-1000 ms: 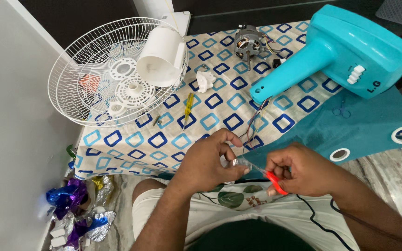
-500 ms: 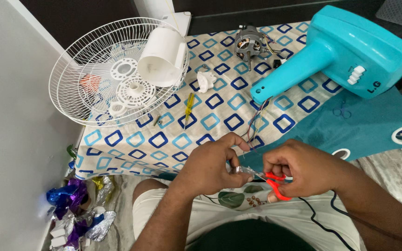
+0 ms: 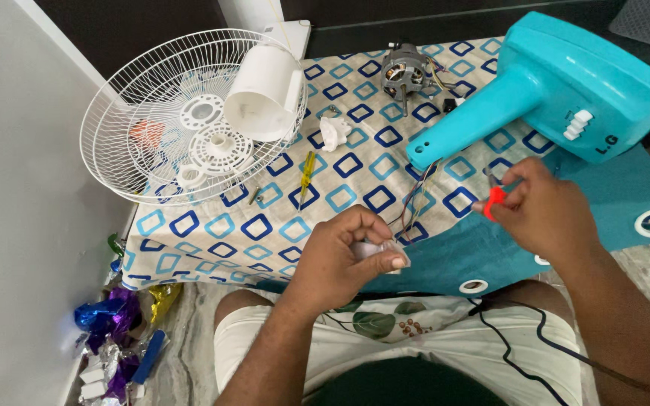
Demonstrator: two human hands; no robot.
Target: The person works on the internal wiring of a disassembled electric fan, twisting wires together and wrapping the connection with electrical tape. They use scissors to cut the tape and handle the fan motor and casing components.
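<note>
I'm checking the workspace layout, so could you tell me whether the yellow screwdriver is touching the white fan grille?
Apart. The head view shows the yellow screwdriver lying on the patterned cloth, with a strip of cloth visible between it and the white fan grille.

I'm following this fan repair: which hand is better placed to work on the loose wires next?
Right, likely: the right hand holds the red-handled tool close to the wires, while the left hand is occupied pinching a small clear piece.

Dark lettered label (image 3: 605,145) on turquoise fan base (image 3: 566,83), upper right; no pkgs/screens.
</note>
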